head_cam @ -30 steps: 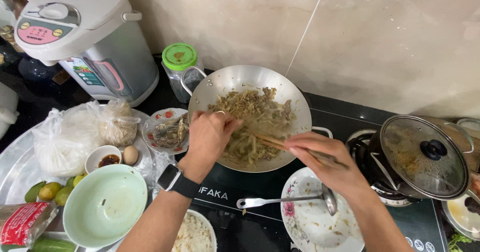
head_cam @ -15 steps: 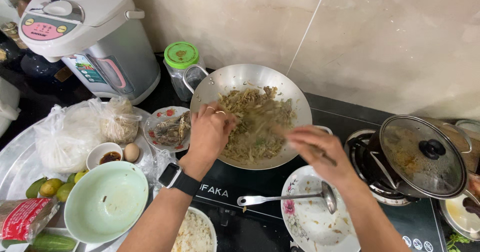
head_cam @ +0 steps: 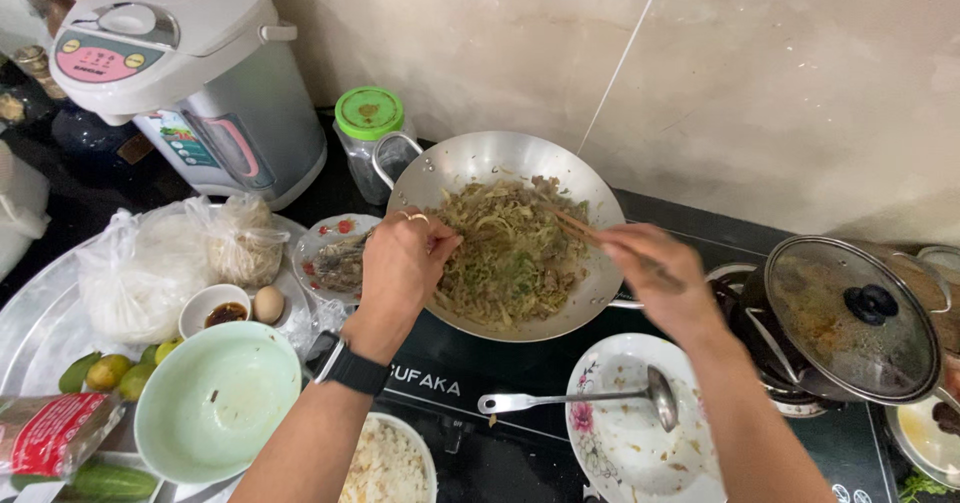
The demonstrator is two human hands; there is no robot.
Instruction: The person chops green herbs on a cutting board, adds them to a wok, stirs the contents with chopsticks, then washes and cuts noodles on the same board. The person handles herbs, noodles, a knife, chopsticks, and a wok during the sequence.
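Observation:
A steel wok point(head_cam: 500, 158) full of stir-fried noodles point(head_cam: 510, 253) sits on a black cooktop point(head_cam: 470, 373). My left hand point(head_cam: 400, 263), with rings and a black wristwatch, hovers over the wok's left rim with its fingertips pinched together above the noodles. My right hand point(head_cam: 650, 268) holds wooden chopsticks point(head_cam: 570, 223) whose tips reach into the noodles from the right.
A metal ladle point(head_cam: 580, 398) lies on a flowered plate point(head_cam: 620, 443). A lidded pot point(head_cam: 850, 313) stands at right. At left are a green bowl point(head_cam: 215, 403), an electric water boiler point(head_cam: 190, 73), a green-lidded jar point(head_cam: 370, 133), bagged food point(head_cam: 170, 263), an egg point(head_cam: 268, 305) and a rice bowl point(head_cam: 385, 463).
My right hand has moved from the wok's front edge up and to the right, swinging the chopsticks toward the far right side of the noodles. My left hand stays over the left rim.

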